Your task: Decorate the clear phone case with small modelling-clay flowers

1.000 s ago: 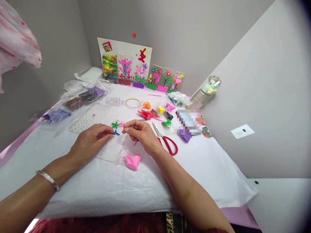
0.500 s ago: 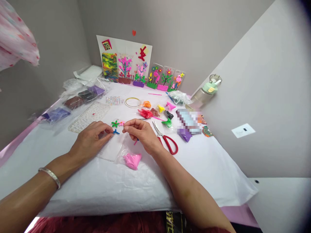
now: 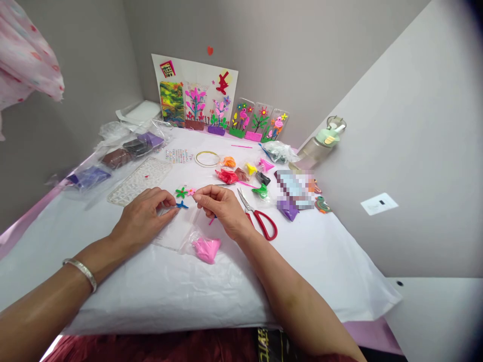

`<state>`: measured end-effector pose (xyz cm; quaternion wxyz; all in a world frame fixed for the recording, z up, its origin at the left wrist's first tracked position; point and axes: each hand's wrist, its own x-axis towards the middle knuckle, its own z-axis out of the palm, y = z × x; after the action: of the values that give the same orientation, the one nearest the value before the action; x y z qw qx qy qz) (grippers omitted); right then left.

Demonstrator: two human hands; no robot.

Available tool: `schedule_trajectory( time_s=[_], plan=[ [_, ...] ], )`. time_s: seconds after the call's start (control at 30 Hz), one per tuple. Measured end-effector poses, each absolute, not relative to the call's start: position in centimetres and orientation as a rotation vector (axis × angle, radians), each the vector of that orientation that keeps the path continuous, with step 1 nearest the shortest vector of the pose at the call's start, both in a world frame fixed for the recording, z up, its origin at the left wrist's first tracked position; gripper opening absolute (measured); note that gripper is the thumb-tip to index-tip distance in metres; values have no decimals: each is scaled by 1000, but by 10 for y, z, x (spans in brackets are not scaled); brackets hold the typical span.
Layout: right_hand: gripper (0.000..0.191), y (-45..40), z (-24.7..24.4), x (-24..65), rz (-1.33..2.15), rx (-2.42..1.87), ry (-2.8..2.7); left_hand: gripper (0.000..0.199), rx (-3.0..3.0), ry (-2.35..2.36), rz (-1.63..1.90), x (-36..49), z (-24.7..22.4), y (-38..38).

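On a clear plastic sheet [image 3: 175,232] lies a small blue clay piece [image 3: 182,205] with several arms. The fingertips of my left hand [image 3: 145,213] are at its left side, thumb and index bent around its edge. Just beyond it are a green clay flower [image 3: 181,193] and a pink clay flower [image 3: 191,191]. My right hand [image 3: 217,207] is pinched right beside the pink flower; whatever is between its fingertips is too small to make out. Below my right hand sits a bag of pink clay [image 3: 207,249].
Red-handled scissors [image 3: 266,225] lie right of my right hand. Behind are bags of coloured clay [image 3: 227,176], a bangle [image 3: 207,159], a textured mould [image 3: 141,178] and decorated phone cases [image 3: 241,118]. A bottle [image 3: 319,146] stands at the back right.
The view has shifted slightly, moving everything a little to the right. My left fingertips show slightly more of the blue piece; my right hand stays pinched.
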<state>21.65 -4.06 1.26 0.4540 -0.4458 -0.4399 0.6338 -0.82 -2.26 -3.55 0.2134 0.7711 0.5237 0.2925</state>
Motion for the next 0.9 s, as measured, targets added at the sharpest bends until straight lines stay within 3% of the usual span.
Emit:
schedule_trajectory(
  time_s=[0.4,0.9],
  plan=[
    [35,-39,9,218,1592,-1056,-1099,27,2125,1452,772,-11,-36,-23],
    [43,-39,5,217,1586,-1032,-1159,31,2127,1251,950,-6,-24,-42]
  ],
)
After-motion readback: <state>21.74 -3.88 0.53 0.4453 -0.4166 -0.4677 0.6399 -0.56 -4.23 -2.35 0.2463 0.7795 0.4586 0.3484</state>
